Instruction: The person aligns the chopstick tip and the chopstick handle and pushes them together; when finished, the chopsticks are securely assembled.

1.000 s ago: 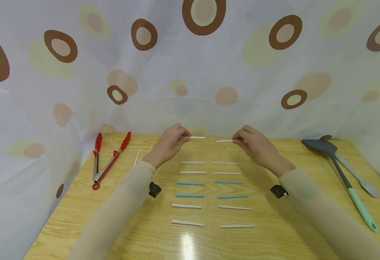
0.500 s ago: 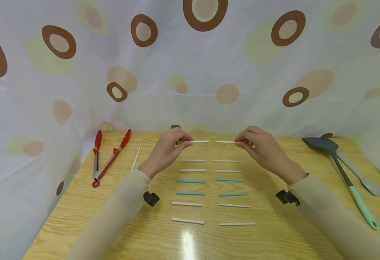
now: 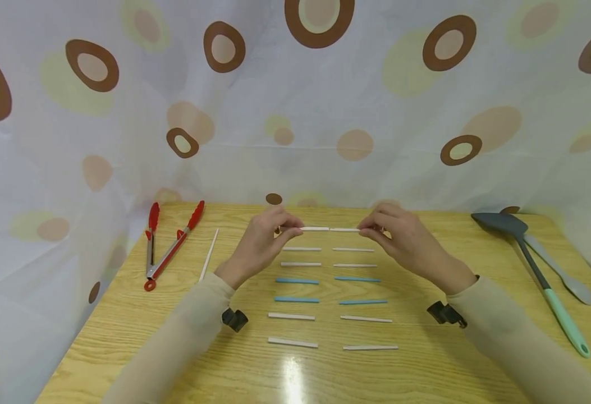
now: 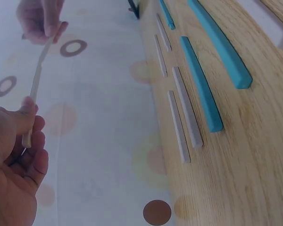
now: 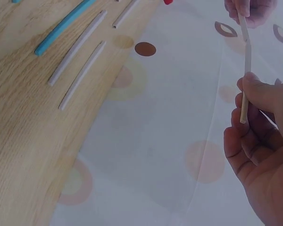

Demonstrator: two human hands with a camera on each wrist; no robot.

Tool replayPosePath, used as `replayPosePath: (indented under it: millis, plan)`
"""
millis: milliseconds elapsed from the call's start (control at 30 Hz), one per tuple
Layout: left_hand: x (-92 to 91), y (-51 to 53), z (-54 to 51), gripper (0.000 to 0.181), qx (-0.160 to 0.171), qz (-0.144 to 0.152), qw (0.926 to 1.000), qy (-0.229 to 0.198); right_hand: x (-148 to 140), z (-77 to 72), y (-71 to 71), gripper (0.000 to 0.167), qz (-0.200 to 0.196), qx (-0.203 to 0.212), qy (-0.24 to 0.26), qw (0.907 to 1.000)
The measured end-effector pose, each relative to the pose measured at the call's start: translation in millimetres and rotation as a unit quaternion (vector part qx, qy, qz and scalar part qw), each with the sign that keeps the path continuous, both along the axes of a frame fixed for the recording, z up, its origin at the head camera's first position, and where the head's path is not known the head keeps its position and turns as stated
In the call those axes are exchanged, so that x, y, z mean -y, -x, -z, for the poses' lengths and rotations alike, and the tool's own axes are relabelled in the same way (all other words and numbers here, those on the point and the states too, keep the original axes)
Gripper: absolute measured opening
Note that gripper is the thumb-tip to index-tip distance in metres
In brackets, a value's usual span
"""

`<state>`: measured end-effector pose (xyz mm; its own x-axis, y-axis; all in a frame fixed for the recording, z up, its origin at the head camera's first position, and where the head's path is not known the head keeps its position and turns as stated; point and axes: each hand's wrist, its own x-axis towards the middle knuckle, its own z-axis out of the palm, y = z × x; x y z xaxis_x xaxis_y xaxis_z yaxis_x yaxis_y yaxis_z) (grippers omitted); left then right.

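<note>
My left hand (image 3: 262,238) pinches the outer end of a thin white stick (image 3: 316,229) between thumb and fingers. A second white stick (image 3: 344,230) is pinched by my right hand (image 3: 406,238). Both sticks are level above the table, and their inner ends meet or nearly meet. In the left wrist view the left hand (image 4: 16,160) grips its stick (image 4: 36,82) near one end. The right wrist view has the right hand (image 5: 266,136) around the end of its own stick (image 5: 248,59). Below lie two columns of white and blue sticks (image 3: 297,300).
Red-tipped tongs (image 3: 166,258) lie at the left, with a single white stick (image 3: 209,252) beside them. At the right are a dark spatula with a green handle (image 3: 565,322) and a grey spoon (image 3: 560,272). A patterned cloth (image 3: 295,112) hangs behind the table (image 3: 426,370).
The hands have brought the two held sticks together end to end, closing the gap between them. Both hands are slightly lower in the head view, nearer the rows.
</note>
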<state>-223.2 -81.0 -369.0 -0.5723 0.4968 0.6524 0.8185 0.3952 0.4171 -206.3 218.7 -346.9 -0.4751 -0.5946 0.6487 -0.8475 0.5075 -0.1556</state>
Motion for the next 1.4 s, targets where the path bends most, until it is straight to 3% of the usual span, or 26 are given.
replayPosePath:
  millis: [433, 733, 867, 1033, 1400]
  plan:
    - [-2.2, -6.2, 5.8, 0.007, -0.002, 0.01, 0.9999, -0.007, -2, 5.1, -3.9, 0.022, -0.005, 0.013, 0.005, 0.9999]
    - [-2.9, -9.1, 1.8, 0.008, -0.018, 0.02, 0.9996, -0.009, 1, 2.5, -7.2, 0.021, -0.012, 0.043, -0.005, 0.999]
    - [-3.7, -11.5, -1.7, 0.009, -0.011, 0.021, 0.9992, -0.033, 2, 0.4, -10.1, 0.02, -0.007, 0.063, 0.019, 0.9978]
    - [-5.2, -15.4, -4.4, 0.009, -0.002, 0.022, 0.9979, -0.061, 5, -0.9, -11.5, 0.022, -0.005, 0.053, 0.039, 0.9978]
    - [-10.1, -20.4, -3.4, 0.009, 0.029, 0.019, 0.9974, -0.062, 6, 1.1, -14.6, 0.024, -0.007, 0.043, 0.079, 0.9959]
